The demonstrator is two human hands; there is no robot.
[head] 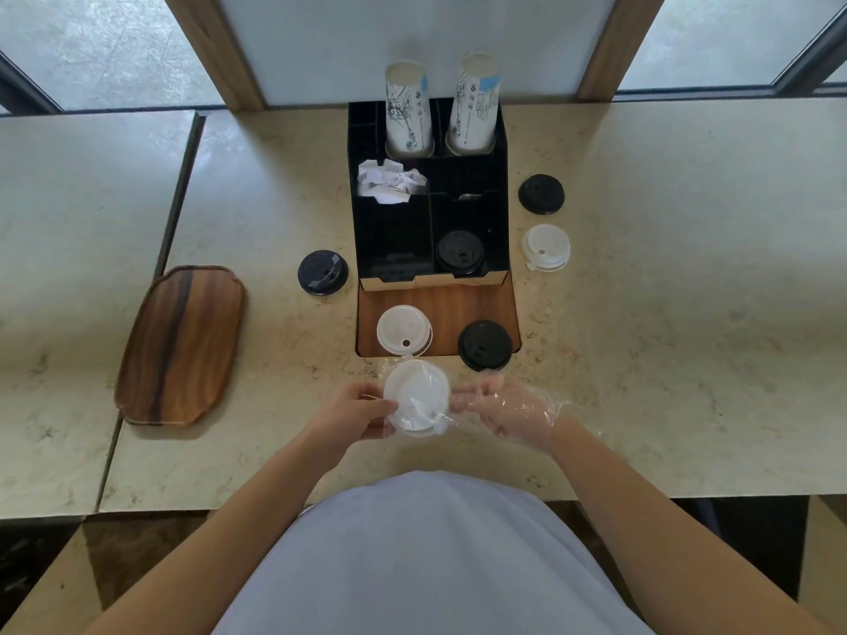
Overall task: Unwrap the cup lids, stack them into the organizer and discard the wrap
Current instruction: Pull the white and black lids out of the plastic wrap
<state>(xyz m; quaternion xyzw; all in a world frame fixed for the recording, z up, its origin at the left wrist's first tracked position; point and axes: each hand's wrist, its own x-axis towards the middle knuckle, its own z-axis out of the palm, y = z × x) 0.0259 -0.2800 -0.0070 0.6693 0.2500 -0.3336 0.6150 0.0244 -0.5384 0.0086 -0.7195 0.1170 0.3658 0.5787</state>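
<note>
A white cup lid in clear plastic wrap sits just above the table's near edge. My left hand pinches its left rim. My right hand, in a clear plastic glove, pinches the wrap at the lid's right side. The black organizer stands behind, with one black lid in its front right compartment. Loose lids lie around: white and black on the wooden base, black at left, black and white at right.
Two upside-down paper cup stacks stand at the organizer's back. Crumpled white paper fills a left compartment. A wooden tray lies on the table at left. A seam between table tops runs beside it.
</note>
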